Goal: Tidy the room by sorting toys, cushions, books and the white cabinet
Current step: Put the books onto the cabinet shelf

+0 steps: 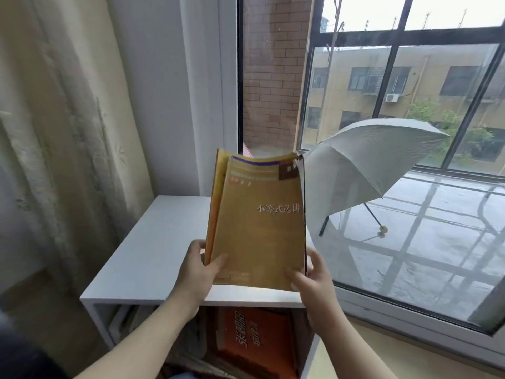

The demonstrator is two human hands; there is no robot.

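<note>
Head view. Holds a thin stack of ochre-yellow softcover books [257, 222] upright between both grips, front cover facing the camera, white printed characters across it and a purple band along its top. Pinches the stack's lower left corner with the left grip [195, 272]: thumb flat on the front cover, fingers curled round behind. Pinches the lower right corner with the right grip [314, 280]: thumb on the cover, fingers wrapped behind the dark right edge. Fans slightly at the top, a brighter yellow cover peeling away on the left side.

Directly under and beyond the grips, the flat top surface of a white cabinet [147, 250], set in the corner by the window. Cannot tell whether the stack's bottom edge touches that surface or hangs just above its front edge.

Below the grips, inside the cabinet's open compartment, an orange book with pale lettering [254, 340] lying flat; left of it, greyish papers too dim to make out.

Left of the left grip, a cream embroidered curtain [54, 132].

Right of the right grip, beyond a dark-framed window [393, 64], an open grey umbrella [369, 162] tipped on its side on a glossy, wet-looking tiled floor, handle end down.
</note>
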